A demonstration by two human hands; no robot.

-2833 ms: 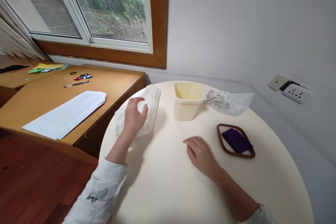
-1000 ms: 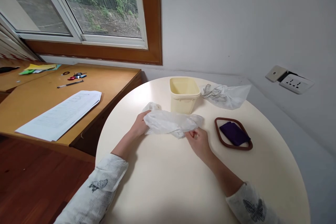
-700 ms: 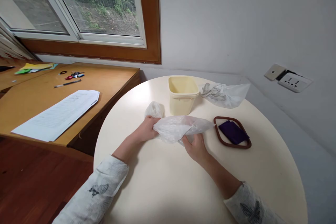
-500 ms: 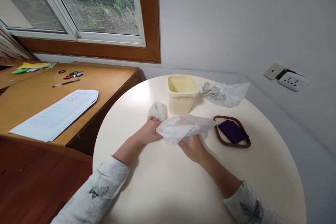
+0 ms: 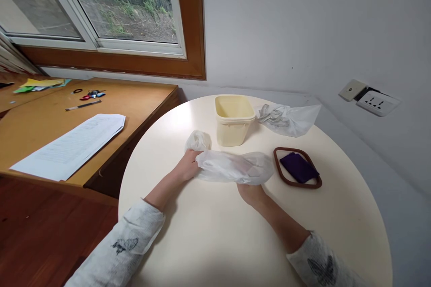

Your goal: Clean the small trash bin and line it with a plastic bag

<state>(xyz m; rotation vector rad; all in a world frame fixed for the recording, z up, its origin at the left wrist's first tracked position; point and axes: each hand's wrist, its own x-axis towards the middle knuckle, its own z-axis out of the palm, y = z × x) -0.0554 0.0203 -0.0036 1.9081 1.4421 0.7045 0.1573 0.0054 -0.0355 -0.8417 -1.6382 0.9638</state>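
A translucent white plastic bag (image 5: 222,166) stretches between my hands above the round table. My left hand (image 5: 188,165) is closed on the bag's left end. The fingers of my right hand (image 5: 252,193) are covered by the bag at its right part, perhaps inside it, so their grip cannot be seen. Just beyond my left hand lies a crumpled clear plastic bag (image 5: 198,140). Behind my hands stands an open cream plastic bin (image 5: 234,130). To the right, a folded dark purple cloth (image 5: 298,167) rests inside a brown rounded frame (image 5: 279,168).
A clear plastic bag with grey cloth-like contents (image 5: 292,121) lies at the back right of the white round table (image 5: 215,242). On the wooden desk (image 5: 141,103) at left are papers (image 5: 77,145), a pen (image 5: 83,105) and keys (image 5: 93,94). A wall socket (image 5: 377,102) is at right.
The plastic bag has been drawn out wider and flatter between my hands. My left hand has shifted slightly left, and the bag now hides my right fingers.
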